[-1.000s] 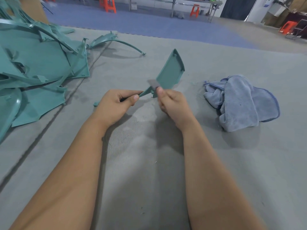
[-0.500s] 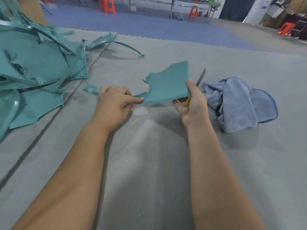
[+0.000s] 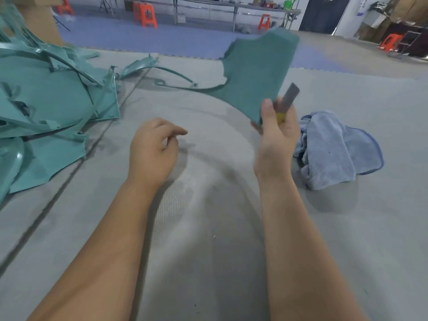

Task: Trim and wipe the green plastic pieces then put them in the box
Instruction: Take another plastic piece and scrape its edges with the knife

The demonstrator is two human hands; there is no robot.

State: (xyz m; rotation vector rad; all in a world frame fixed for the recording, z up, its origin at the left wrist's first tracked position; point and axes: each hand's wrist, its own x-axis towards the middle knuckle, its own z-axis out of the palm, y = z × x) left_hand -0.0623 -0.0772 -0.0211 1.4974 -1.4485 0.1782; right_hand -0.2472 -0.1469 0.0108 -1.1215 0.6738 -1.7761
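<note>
My right hand [image 3: 276, 137] holds a green plastic piece [image 3: 257, 75] upright by its lower corner, thumb pinched against it. The same hand also grips a knife [image 3: 288, 99] with a grey blade and yellow handle. The piece has a thin curved strip reaching left from it. My left hand [image 3: 151, 150] hovers low over the grey mat [image 3: 208, 228], fingers loosely curled, holding nothing. A blue cloth [image 3: 335, 149] lies crumpled just right of my right hand. No box can be identified for certain.
A pile of green plastic pieces [image 3: 46, 105] covers the mat at the left. A curved green strip [image 3: 159, 68] lies beyond it. A cardboard surface [image 3: 39, 22] stands at the far left. Orange stools [image 3: 146, 16] and a long table [image 3: 231, 6] are far behind.
My left hand has let go of the green piece and dropped toward the mat. My right hand has lifted the piece upright, with the knife still in it.
</note>
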